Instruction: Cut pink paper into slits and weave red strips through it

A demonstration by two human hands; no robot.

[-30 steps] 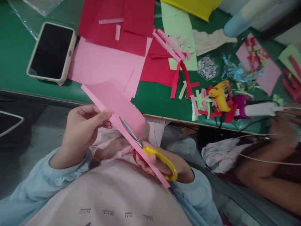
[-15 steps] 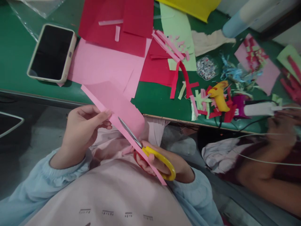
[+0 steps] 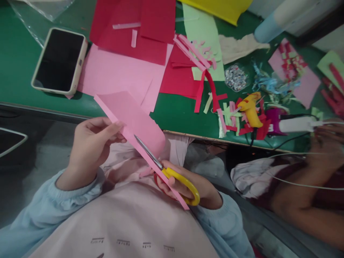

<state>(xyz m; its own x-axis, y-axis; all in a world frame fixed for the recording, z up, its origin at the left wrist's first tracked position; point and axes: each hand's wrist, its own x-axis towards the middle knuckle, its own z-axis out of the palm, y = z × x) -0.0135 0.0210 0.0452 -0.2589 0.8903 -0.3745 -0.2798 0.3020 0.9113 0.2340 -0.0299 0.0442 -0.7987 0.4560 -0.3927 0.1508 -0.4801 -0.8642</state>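
My left hand (image 3: 94, 145) pinches the edge of a pink sheet of paper (image 3: 137, 114) between thumb and fingers, in front of the table. Yellow-and-red-handled scissors (image 3: 185, 182) are gripped in my right hand (image 3: 196, 184). Their metal blades lie along the sheet near its long edge, pointing up and left toward my left hand. A narrow pink strip runs beside the blades and hangs down over the handles. The sheet's far side curls downward. The red handle is partly hidden by the strip and my fingers.
On the green table (image 3: 172, 114) lie a phone (image 3: 59, 61), red card (image 3: 129, 43), pale green paper (image 3: 204, 36), paper strips, a dish of small beads (image 3: 236, 77) and a yellow glue gun (image 3: 251, 109). At right, another person's hand (image 3: 326, 143) is near a white-and-purple object (image 3: 292, 124).
My left hand has slid slightly left along the paper's edge. The sheet and scissors have shifted only a little. The other person's hand has moved slightly at the right.
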